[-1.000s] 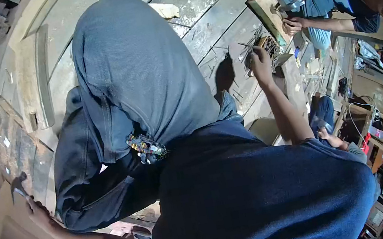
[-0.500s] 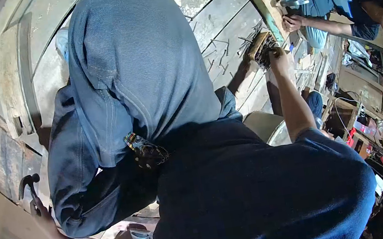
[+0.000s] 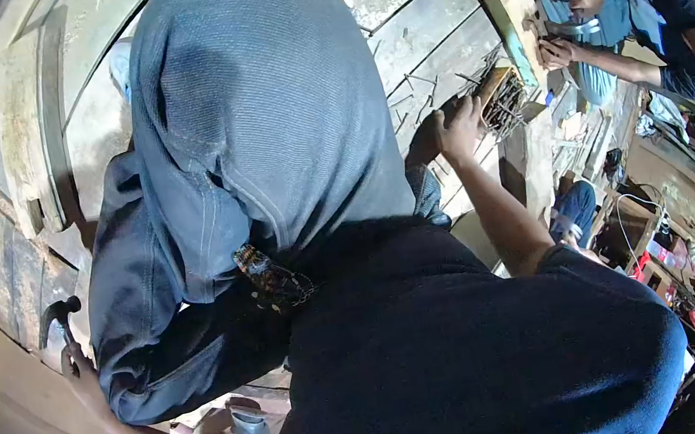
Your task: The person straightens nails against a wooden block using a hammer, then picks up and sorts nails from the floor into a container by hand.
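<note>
My left hand [image 3: 77,362], at the far left, is closed around the handle of a claw hammer [image 3: 59,310], its dark head pointing up. My right hand [image 3: 463,133] is over the plank floor, just left of a small wooden box of nails [image 3: 504,101]. Its thumb and fingers look apart, and I see nothing between them, though its underside is hidden. Loose nails [image 3: 411,87] lie on the boards beyond it. My raised denim-covered knee [image 3: 273,92] fills the middle and hides part of the floor.
A co-worker's hand [image 3: 560,52] steadies a wooden block [image 3: 514,18], and their other hand holds a hammer [image 3: 572,27]. A wooden beam [image 3: 28,149] lies at upper left, a brown panel [image 3: 43,420] at lower left. Wooden frames [image 3: 677,174] and clutter fill the right side.
My right hand has come out of the nail box and moved left beside it. My left hand still holds the claw hammer. The view has shifted slightly.
</note>
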Tool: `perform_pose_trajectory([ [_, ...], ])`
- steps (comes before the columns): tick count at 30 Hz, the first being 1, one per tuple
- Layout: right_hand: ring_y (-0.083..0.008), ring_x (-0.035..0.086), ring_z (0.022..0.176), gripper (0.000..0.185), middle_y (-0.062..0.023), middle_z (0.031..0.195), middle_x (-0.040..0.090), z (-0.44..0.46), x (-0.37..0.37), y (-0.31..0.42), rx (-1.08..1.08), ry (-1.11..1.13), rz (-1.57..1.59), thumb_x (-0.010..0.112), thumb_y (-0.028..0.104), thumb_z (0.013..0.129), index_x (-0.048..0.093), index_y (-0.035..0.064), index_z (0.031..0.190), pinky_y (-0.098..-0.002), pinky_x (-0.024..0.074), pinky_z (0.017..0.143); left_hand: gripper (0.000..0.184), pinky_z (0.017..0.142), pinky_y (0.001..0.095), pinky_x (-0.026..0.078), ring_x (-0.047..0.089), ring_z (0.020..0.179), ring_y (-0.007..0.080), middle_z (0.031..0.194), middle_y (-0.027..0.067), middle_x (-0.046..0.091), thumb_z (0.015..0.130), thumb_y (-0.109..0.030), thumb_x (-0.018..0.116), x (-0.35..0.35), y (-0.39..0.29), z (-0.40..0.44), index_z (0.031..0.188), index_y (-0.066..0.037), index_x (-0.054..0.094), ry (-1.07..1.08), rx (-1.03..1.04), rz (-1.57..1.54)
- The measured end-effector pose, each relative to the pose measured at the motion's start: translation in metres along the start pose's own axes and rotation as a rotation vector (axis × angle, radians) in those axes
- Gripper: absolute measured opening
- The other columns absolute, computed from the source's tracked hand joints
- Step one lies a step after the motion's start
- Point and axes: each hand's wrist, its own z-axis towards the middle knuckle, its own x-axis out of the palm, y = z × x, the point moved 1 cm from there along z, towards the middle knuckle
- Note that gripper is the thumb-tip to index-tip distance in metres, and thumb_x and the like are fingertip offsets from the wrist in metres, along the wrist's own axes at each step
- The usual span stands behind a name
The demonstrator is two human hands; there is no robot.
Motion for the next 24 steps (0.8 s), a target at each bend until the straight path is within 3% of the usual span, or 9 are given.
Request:
perform_pose_trajectory([
  [1, -0.0454, 0.021, 0.131, 0.076, -0.0345, 0.139, 0.023, -0.002, 0.006, 0.004, 0.065, 0.049, -0.061, 0.058, 0.037, 0.083, 0.027, -0.0124, 0.132, -0.0464, 0.0196, 0.109, 0.029, 0.047, 0.0233, 0.021, 0.028, 0.054, 0.0042, 0.06, -0.0052, 0.031, 0.095, -0.034, 0.047, 0.001, -0.001, -0.001, 0.089, -0.007, 0.055, -0.001, -0.001, 0.003],
  [4, -0.0452, 0.024, 0.13, 0.075, -0.0345, 0.137, 0.026, -0.004, 0.016, 0.014, 0.183, -0.054, -0.016, 0.057, 0.039, 0.083, 0.029, -0.0131, 0.13, -0.048, 0.0215, 0.107, 0.028, 0.046, 0.0231, 0.019, 0.026, 0.051, 0.0034, 0.057, -0.0066, 0.028, 0.096, -0.031, 0.047, 0.003, 0.001, 0.002, 0.087, -0.006, 0.055, 0.021, 0.034, -0.001],
  [7, -0.043, 0.036, 0.122, 0.067, -0.0311, 0.133, 0.033, -0.007, 0.011, 0.02, 0.543, -0.075, -0.013, 0.057, 0.036, 0.083, 0.034, -0.0075, 0.128, -0.0458, 0.0327, 0.099, 0.027, 0.046, 0.0234, 0.019, 0.025, 0.05, 0.0032, 0.056, -0.0072, 0.027, 0.096, -0.03, 0.047, 0.004, 0.016, 0.008, 0.088, -0.006, 0.056, -0.004, 0.115, -0.065],
  [10, -0.0427, 0.041, 0.119, 0.067, -0.0307, 0.13, 0.037, -0.005, 0.038, 0.001, 0.63, -0.213, -0.11, 0.057, 0.04, 0.082, 0.036, -0.0074, 0.126, -0.0466, 0.0358, 0.097, 0.027, 0.046, 0.0229, 0.019, 0.026, 0.051, 0.0026, 0.057, -0.0071, 0.028, 0.096, -0.03, 0.047, 0.003, 0.011, 0.006, 0.088, -0.006, 0.055, 0.042, 0.087, -0.055],
  [13, -0.0458, 0.049, 0.109, 0.075, -0.0364, 0.121, 0.042, 0.016, 0.01, 0.028, 0.976, -0.057, 0.146, 0.062, 0.037, 0.077, 0.034, -0.0156, 0.123, -0.0474, 0.0388, 0.095, 0.027, 0.047, 0.0227, 0.02, 0.027, 0.053, 0.003, 0.058, -0.0063, 0.029, 0.096, -0.03, 0.047, 0.004, 0.008, 0.006, 0.088, -0.006, 0.056, 0.061, 0.015, -0.055],
  [19, -0.0422, 0.052, 0.105, 0.056, -0.0295, 0.111, 0.053, 0.015, 0.02, 0.03, 0.876, -0.245, -0.053, 0.064, 0.032, 0.077, 0.05, -0.0106, 0.111, -0.0445, 0.0411, 0.091, 0.032, 0.048, 0.0234, 0.021, 0.027, 0.054, 0.0043, 0.059, -0.0057, 0.031, 0.096, -0.035, 0.048, 0.002, 0.029, 0.017, 0.087, -0.006, 0.056, 0.088, 0.093, -0.012],
  [21, -0.0373, 0.057, 0.096, 0.038, -0.0243, 0.099, 0.06, 0.015, 0.029, 0.008, 0.754, -0.277, 0.247, 0.067, 0.022, 0.077, 0.058, -0.0047, 0.102, -0.0439, 0.0431, 0.085, 0.032, 0.049, 0.0236, 0.022, 0.027, 0.054, 0.0046, 0.059, -0.0055, 0.031, 0.096, -0.035, 0.047, 0.001, 0.021, 0.014, 0.087, -0.006, 0.055, 0.085, 0.053, 0.006],
  [22, -0.0337, 0.059, 0.084, 0.029, -0.0194, 0.09, 0.062, 0.014, 0.029, 0.008, 0.627, -0.375, 0.169, 0.07, 0.013, 0.074, 0.06, -0.0016, 0.097, -0.0421, 0.0447, 0.078, 0.032, 0.049, 0.0239, 0.022, 0.028, 0.054, 0.0049, 0.059, -0.0053, 0.031, 0.096, -0.035, 0.047, 0.002, 0.015, 0.011, 0.087, -0.005, 0.055, 0.078, 0.015, 0.019],
  [24, -0.0331, 0.059, 0.081, 0.03, -0.0181, 0.087, 0.062, 0.013, 0.029, 0.005, 0.625, -0.384, 0.231, 0.071, 0.013, 0.073, 0.06, -0.0019, 0.097, -0.0408, 0.0451, 0.076, 0.033, 0.049, 0.0243, 0.022, 0.028, 0.054, 0.0052, 0.059, -0.005, 0.031, 0.096, -0.036, 0.047, 0.003, 0.0, 0.004, 0.087, -0.005, 0.055, 0.071, 0.011, 0.05],
])
